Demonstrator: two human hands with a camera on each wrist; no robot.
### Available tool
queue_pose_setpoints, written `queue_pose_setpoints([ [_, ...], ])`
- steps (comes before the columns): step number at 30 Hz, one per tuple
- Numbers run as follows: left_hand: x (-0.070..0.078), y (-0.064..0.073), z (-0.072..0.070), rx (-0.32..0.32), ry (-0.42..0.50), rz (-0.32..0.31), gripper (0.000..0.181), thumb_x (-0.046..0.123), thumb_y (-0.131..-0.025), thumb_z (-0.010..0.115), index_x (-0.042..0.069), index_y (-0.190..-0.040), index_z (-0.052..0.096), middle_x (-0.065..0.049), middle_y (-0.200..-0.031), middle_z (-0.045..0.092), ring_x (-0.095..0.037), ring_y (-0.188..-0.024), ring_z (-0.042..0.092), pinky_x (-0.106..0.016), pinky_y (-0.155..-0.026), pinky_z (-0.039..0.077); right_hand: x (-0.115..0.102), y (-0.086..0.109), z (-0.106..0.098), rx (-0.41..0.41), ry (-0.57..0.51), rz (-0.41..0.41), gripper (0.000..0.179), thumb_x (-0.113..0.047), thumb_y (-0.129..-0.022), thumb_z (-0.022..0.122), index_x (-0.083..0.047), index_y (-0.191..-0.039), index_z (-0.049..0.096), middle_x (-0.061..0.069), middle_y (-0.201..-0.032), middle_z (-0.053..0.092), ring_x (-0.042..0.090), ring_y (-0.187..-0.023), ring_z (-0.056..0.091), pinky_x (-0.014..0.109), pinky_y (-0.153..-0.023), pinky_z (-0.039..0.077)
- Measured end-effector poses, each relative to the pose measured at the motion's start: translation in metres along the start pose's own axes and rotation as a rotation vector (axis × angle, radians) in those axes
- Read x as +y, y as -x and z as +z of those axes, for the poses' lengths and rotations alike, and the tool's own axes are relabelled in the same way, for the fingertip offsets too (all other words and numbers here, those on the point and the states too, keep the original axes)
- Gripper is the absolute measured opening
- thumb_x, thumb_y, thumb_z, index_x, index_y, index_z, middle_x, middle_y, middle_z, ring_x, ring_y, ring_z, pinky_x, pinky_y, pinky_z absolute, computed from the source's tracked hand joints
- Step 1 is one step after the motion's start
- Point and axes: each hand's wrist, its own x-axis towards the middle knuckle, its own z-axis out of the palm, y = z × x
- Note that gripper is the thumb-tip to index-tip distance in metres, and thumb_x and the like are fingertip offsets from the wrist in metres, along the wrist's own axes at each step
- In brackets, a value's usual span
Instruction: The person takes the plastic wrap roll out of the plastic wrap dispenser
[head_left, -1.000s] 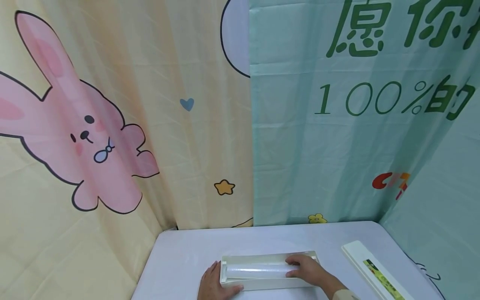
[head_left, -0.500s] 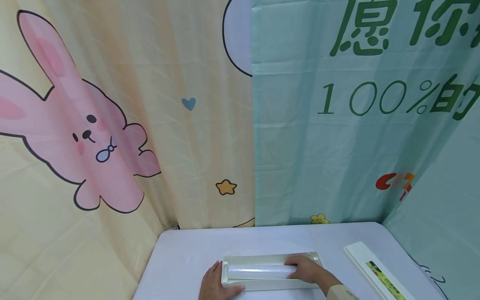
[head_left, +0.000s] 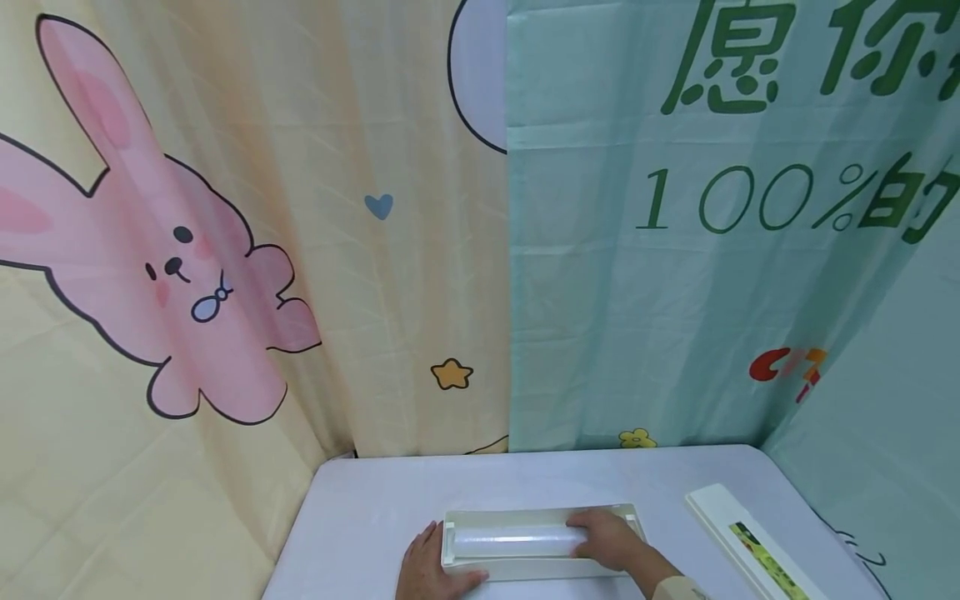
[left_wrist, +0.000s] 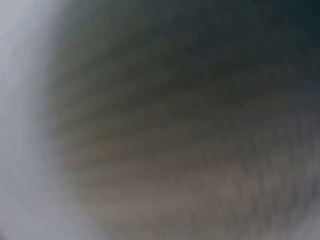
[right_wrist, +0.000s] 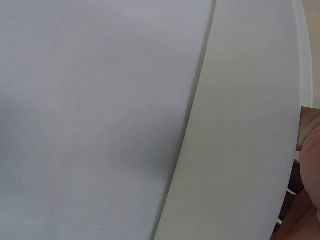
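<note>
In the head view, the left hand (head_left: 427,568) grips the left end of the cream box (head_left: 536,564) on the bench (head_left: 360,517); the right hand (head_left: 611,540) curls over the film roll (head_left: 513,542) inside. The left wrist view is only blur. In the right wrist view, the box wall (right_wrist: 240,150) lies on the bench.

Table (head_left: 375,508): pale lavender-white, plain.
Tray (head_left: 540,569): cream-white, plain; seen as an off-white wall (right_wrist: 240,150) in the right wrist view.
Roll (head_left: 517,542): translucent white, glossy.
Lid (head_left: 720,517): cream-white, with a label (head_left: 768,564) printed in green, yellow and dark tones.
Left curtain (head_left: 315,125): pale yellow; pink rabbit (head_left: 180,283) outlined in black, a blue heart (head_left: 378,205), an ochre star (head_left: 451,374).
Right curtain (head_left: 600,333): mint green; dark green characters and "100%" (head_left: 750,198), a red-orange mark (head_left: 783,364), a yellow flower (head_left: 636,437).
Sleeve (head_left: 678,590): beige.
Left wrist view: blurred grey-brown, nothing tellable.
</note>
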Motion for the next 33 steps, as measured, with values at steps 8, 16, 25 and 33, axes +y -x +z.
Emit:
queue_pose_setpoints([
  [8, -0.001, 0.0, 0.0, 0.013, -0.028, 0.024, 0.119, 0.09, -0.056, 0.073, 0.004, -0.137, 0.059, -0.017, -0.131, 0.068, -0.038, -0.125, 0.061, -0.056, -0.11, 0.048, -0.006, 0.005, -0.007, 0.012, 0.077, -0.027, 0.045, -0.027, -0.08, 0.085, -0.011, -0.12, 0.071, 0.008, -0.124, 0.072, 0.038, -0.122, 0.063, 0.061, -0.108, 0.048],
  [16, 0.0, 0.0, 0.0, 0.01, -0.027, 0.035, 0.114, 0.085, -0.058, 0.077, 0.004, -0.136, 0.059, -0.019, -0.131, 0.067, -0.039, -0.125, 0.061, -0.058, -0.108, 0.048, -0.014, 0.009, -0.012, 0.01, 0.112, 0.015, 0.043, -0.026, -0.082, 0.083, -0.013, -0.121, 0.071, 0.004, -0.113, 0.072, 0.031, -0.108, 0.067, 0.061, -0.104, 0.05],
  [25, 0.0, 0.0, 0.0, -0.013, -0.008, 0.008, 0.115, 0.086, -0.057, 0.077, 0.005, -0.138, 0.058, -0.018, -0.133, 0.067, -0.04, -0.127, 0.059, -0.059, -0.111, 0.046, -0.027, 0.01, -0.022, 0.064, 0.25, -0.065, 0.034, -0.024, -0.083, 0.082, -0.012, -0.114, 0.072, 0.001, -0.099, 0.07, 0.024, -0.096, 0.067, 0.056, -0.097, 0.053],
  [33, 0.0, 0.0, 0.0, -0.02, -0.008, 0.0, 0.116, 0.085, -0.057, 0.077, 0.005, -0.138, 0.059, -0.018, -0.133, 0.067, -0.041, -0.128, 0.059, -0.059, -0.111, 0.046, -0.036, 0.016, -0.032, 0.146, 0.352, -0.11, 0.033, -0.023, -0.082, 0.084, -0.013, -0.112, 0.072, 0.002, -0.098, 0.07, 0.024, -0.098, 0.066, 0.054, -0.102, 0.052],
])
